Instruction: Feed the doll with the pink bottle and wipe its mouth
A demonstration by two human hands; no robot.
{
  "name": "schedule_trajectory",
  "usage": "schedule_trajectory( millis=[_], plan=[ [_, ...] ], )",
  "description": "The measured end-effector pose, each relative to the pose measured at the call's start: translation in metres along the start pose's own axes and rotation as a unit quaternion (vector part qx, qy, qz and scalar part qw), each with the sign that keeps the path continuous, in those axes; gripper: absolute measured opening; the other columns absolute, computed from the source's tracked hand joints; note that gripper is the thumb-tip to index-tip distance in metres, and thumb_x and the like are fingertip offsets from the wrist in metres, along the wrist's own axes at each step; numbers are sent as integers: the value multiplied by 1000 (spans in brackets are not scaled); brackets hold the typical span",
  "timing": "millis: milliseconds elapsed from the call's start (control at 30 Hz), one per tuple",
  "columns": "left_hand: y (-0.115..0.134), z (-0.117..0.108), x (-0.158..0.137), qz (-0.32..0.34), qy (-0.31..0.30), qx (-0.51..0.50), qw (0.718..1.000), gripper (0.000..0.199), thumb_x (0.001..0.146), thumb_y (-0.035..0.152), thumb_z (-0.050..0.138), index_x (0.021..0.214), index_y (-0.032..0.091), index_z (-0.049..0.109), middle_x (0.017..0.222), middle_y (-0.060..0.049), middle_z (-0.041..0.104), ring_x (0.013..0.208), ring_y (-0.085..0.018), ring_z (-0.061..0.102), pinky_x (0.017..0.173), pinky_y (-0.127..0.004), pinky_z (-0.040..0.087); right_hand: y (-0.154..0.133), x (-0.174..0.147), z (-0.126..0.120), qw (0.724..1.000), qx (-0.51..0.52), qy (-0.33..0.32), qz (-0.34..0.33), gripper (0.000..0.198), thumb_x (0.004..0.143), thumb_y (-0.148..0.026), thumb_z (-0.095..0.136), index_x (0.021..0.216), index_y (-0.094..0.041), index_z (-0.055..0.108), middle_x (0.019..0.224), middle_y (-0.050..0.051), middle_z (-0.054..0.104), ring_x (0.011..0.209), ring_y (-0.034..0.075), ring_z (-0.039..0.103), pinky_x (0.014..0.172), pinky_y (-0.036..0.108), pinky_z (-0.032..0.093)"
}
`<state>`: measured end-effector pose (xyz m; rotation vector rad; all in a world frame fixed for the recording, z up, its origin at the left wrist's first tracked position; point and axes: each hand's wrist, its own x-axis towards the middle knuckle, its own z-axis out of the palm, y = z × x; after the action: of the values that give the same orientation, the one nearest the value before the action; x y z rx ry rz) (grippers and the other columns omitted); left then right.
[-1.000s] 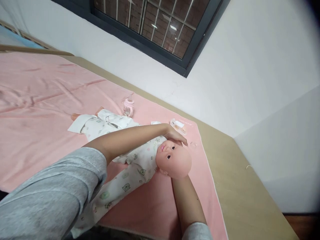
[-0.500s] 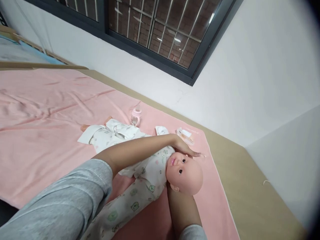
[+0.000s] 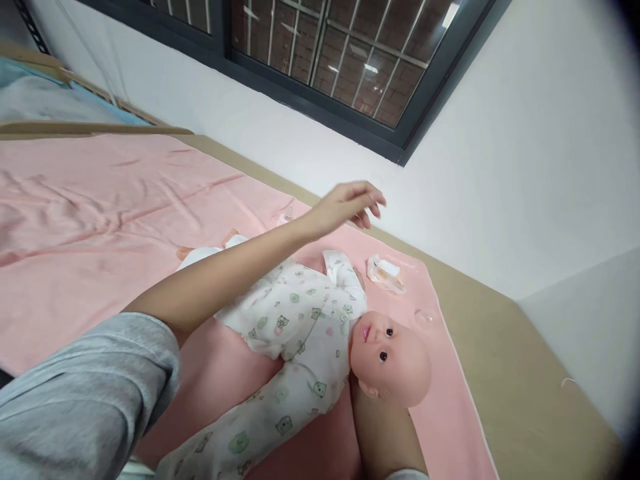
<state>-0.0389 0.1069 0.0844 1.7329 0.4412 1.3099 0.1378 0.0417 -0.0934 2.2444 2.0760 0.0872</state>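
A bald baby doll (image 3: 393, 357) lies on its back on a pink blanket, dressed in white clothes with green animal prints (image 3: 295, 307). My left hand (image 3: 353, 203) is raised over the doll's far arm, fingers loosely apart and holding nothing. Beneath the doll's head and neck runs my right forearm (image 3: 385, 427); the hand itself is hidden behind the doll. A small clear round item (image 3: 424, 317) rests on the blanket beyond the head. Near the doll's far sleeve is a clear packet (image 3: 386, 273) with white and tan contents.
The pink blanket (image 3: 65, 213) covers much of a tan surface (image 3: 530, 360). A pink baby bottle (image 3: 286, 217) stands partly hidden behind my left arm. White walls and a dark-framed window (image 3: 320, 113) border the far side.
My left hand has lifted away from beside the doll's head and moved up and back toward the wall. The doll and my right arm keep their places while the view shifts slightly.
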Motion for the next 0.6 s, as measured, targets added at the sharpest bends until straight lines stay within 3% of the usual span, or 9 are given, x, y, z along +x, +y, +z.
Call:
schedule_trajectory(
  millis=[133, 233, 300, 400, 500, 600],
  plan=[
    [4, -52, -20, 19, 162, 62, 985, 22, 91, 29, 53, 77, 14, 61, 53, 3, 49, 46, -7, 46, 51, -20, 37, 4, 3, 8, 991, -85, -72, 75, 20, 32, -43, 73, 40, -35, 57, 61, 5, 62, 60, 31, 65, 45, 44, 49],
    [-11, -93, -34, -51, 281, 143, 948, 28, 90, 28, 47, 64, 18, 49, 50, 3, 44, 43, -7, 40, 47, -20, 32, 5, 7, 11, 995, -74, -51, 36, 21, 32, -41, 74, 39, -35, 55, 59, 5, 61, 63, 35, 65, 45, 47, 50],
    [-25, -116, -41, -124, 283, 199, 930, 27, 87, 30, 49, 63, 18, 46, 54, 2, 46, 46, -8, 43, 50, -21, 36, 6, 7, 12, 999, -42, -8, 7, 24, 31, -40, 75, 36, -35, 52, 56, 5, 60, 63, 36, 65, 43, 46, 49],
    [-46, -137, -48, -192, 258, 226, 919, 21, 80, 37, 62, 79, 18, 53, 71, -1, 60, 56, -11, 53, 55, -24, 43, 10, 5, 13, 998, 3, 44, 39, 26, 29, -45, 74, 35, -33, 52, 57, 6, 61, 62, 34, 65, 43, 45, 50],
    [-60, -142, -52, -235, 226, 258, 910, 45, 78, 51, 64, 108, 19, 54, 89, -5, 64, 72, -17, 62, 65, -28, 49, 12, -1, 10, 997, 10, 65, 46, 28, 27, -47, 76, 36, -33, 54, 63, 5, 64, 63, 30, 66, 48, 43, 53],
    [-64, -143, -54, -253, 191, 302, 899, 73, 72, 57, 69, 131, 19, 49, 110, -10, 60, 98, -23, 62, 84, -33, 50, 10, -7, 0, 994, 0, -2, 109, 29, 23, -37, 81, 39, -33, 57, 69, 7, 68, 65, 33, 67, 52, 46, 55]
  ],
)
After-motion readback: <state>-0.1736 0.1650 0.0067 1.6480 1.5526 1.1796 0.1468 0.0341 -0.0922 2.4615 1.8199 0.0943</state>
